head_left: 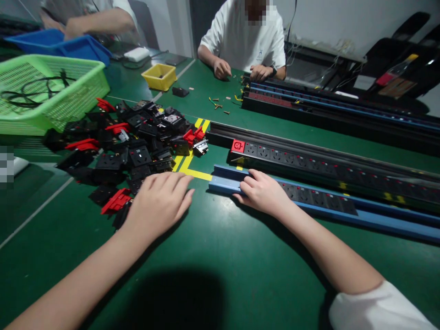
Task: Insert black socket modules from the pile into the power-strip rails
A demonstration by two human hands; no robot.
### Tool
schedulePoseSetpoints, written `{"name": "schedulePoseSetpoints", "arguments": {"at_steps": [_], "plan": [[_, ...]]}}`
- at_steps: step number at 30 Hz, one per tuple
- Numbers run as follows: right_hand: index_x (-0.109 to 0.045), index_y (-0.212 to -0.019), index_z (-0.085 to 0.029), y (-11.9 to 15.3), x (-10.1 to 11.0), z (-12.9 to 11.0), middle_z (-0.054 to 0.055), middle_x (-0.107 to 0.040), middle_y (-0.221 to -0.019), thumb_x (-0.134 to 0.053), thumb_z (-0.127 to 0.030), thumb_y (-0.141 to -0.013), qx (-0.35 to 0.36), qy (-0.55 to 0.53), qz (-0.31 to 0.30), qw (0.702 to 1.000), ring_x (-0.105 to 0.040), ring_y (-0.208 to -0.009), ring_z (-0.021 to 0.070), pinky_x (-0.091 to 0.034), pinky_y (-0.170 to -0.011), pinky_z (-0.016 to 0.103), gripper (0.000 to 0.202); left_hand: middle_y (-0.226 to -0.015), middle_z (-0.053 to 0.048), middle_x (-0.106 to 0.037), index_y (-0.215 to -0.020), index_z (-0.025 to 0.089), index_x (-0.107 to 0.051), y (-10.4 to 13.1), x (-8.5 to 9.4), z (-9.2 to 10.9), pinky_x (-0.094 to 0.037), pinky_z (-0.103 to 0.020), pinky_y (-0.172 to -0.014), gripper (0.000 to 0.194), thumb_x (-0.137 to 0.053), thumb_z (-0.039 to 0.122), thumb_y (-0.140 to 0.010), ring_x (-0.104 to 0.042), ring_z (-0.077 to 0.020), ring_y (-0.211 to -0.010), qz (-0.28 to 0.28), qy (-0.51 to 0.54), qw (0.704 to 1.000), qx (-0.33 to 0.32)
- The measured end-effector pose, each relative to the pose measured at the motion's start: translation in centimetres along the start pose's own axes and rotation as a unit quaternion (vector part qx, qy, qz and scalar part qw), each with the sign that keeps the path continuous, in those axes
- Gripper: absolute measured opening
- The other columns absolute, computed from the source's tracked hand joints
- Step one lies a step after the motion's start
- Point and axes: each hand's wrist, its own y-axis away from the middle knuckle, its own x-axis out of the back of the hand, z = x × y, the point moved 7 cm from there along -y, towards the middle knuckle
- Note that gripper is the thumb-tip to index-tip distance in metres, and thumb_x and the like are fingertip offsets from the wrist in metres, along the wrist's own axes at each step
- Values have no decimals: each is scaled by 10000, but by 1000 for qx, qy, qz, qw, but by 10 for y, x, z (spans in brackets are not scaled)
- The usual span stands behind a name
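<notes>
My left hand (160,199) is palm down at the near right edge of a pile of black and red socket modules (139,156). Its fingers are loosely bent with the thumb apart, and nothing shows in it. My right hand (263,191) is closed over the left part of a long blue metal channel (385,219), thumb at the near wall and fingers across the top. A row of black socket modules (318,198) sits inside the channel, starting under that hand; what lies beneath the fingers is hidden.
Behind the channel lies a black strip with sockets and a red end module (238,146). A green basket (79,87) with cables stands left, near a blue bin (51,43) and a yellow box (160,77). Across the table, a co-worker's hands (222,68) are near screws; another person sits far left.
</notes>
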Motion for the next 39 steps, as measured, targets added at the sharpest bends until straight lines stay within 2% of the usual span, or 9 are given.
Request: {"name": "schedulePoseSetpoints", "arguments": {"at_steps": [4,8,11,17,22,26,29,34,39], "plan": [[-706,-851,-154,1,-2,1,114,-716,-860,-555,-424,-967,-6,-10,-3,1000,-627,-1043,324,-518,-890,410,331,-1469,-168,-534,-1405,205,-541,36,0,-52,-346,-584,-1119,530,-480,451,-940,-463,-423,-1370,-6,-32,993,112],[-706,-848,-162,1,-1,1,113,-715,-855,-569,-416,-961,-11,-17,-5,1000,-623,-1044,315,-510,-888,404,309,-1615,-206,-325,-1569,163,-301,50,-16,-76,-353,-621,-1119,718,-382,529,-956,-387,-472,-1424,-64,-55,986,142],[-703,-846,-164,0,-1,1,112,-713,-848,-554,-421,-968,-12,-12,-5,1000,-620,-1038,313,-507,-886,401,322,-1641,-194,-275,-1606,200,-195,43,-23,-73,-388,-652,-1069,812,-406,598,-930,-364,-501,-1428,-88,-58,985,139],[-696,-855,-160,1,-2,1,106,-705,-844,-532,-431,-977,-12,-2,-4,1000,-623,-1026,304,-501,-884,393,339,-1644,-240,-229,-1604,166,-213,11,-27,-51,-399,-695,-1002,841,-382,646,-935,-288,-524,-1452,-100,-52,985,128],[-699,-858,-159,1,-1,1,106,-709,-851,-515,-436,-984,-13,-3,-8,1000,-624,-1024,303,-499,-875,388,355,-1674,-220,-128,-1608,210,-201,-6,-33,-49,-355,-720,-1013,870,-392,696,-912,-226,-553,-1463,-103,-47,986,122],[-703,-875,-155,1,-2,2,117,-716,-876,-505,-433,-990,-16,-8,-13,1000,-613,-1065,317,-496,-866,390,361,-1684,-179,-122,-1598,273,-239,-16,-30,-52,-93,-808,-1081,895,-497,713,-862,-107,-557,-1496,-69,-42,992,100],[-705,-897,-150,1,-3,2,123,-723,-901,-488,-431,-999,-17,-13,-23,1000,-603,-1077,316,-487,-872,390,370,-1686,-138,-150,-1589,295,-272,-19,-23,-53,64,-783,-1108,944,-577,726,-806,3,-527,-1521,-43,-25,997,65],[-708,-922,-141,0,-5,2,132,-727,-929,-476,-437,-1006,-20,-22,-43,999,-585,-1079,310,-464,-884,389,384,-1690,-91,-175,-1607,248,-196,-18,-15,-52,54,-613,-1219,859,-482,646,-902,-94,-381,-1559,-2,30,997,73],[-697,-915,-135,1,-4,2,131,-713,-924,-484,-436,-1000,-23,-24,-43,998,-585,-1057,313,-456,-862,390,378,-1639,-289,-190,-1576,3,-162,-28,-30,-34,3,-632,-1196,926,-422,605,-922,-134,-401,-1545,3,-2,986,166]]}}
